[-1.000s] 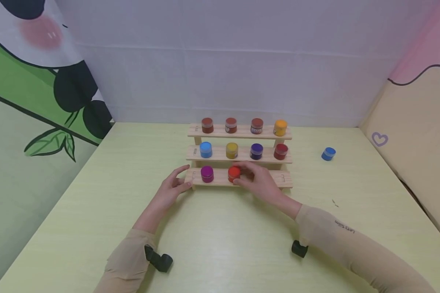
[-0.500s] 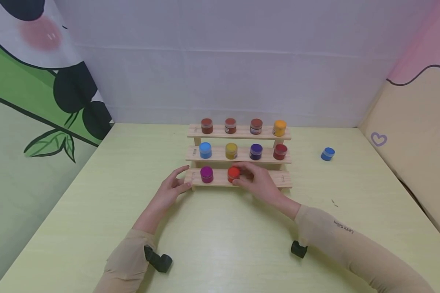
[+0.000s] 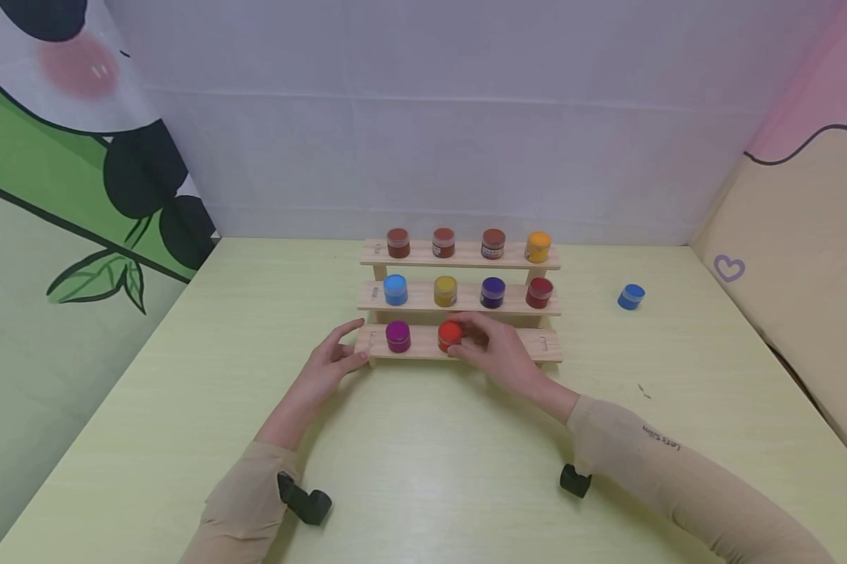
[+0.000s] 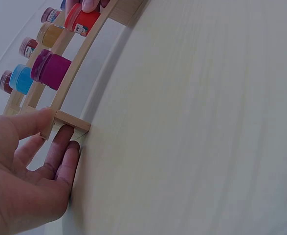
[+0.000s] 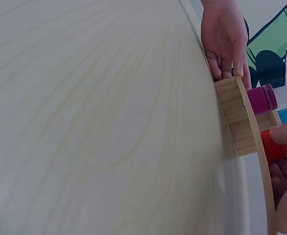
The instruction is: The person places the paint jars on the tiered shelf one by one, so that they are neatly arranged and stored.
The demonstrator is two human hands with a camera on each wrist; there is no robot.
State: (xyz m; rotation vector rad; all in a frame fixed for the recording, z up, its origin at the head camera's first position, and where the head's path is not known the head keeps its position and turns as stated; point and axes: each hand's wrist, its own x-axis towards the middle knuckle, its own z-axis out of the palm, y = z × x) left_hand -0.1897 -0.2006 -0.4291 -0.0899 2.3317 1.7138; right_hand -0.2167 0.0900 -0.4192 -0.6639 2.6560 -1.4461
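A three-tier wooden rack (image 3: 423, 345) stands on the table with small paint jars on its steps. My right hand (image 3: 497, 348) pinches the red paint jar (image 3: 449, 333) on the lowest step, thumb at its front and fingers behind. To its left on that step is a purple paint jar (image 3: 398, 336). My left hand (image 3: 327, 362) holds the left end of the lowest step; in the left wrist view, its thumb touches the board's end and other fingers curl beside the leg (image 4: 74, 120).
The middle step carries light blue (image 3: 396, 290), yellow (image 3: 446, 291), dark blue (image 3: 493, 292) and dark red (image 3: 539, 292) jars. Brownish-red jars and an orange jar (image 3: 538, 247) line the top. A blue jar (image 3: 631, 297) sits apart on the table (image 3: 423, 470), right of the rack.
The view has shifted very slightly. Both hands keep their places, the right on the red paint jar and the left at the rack's end.
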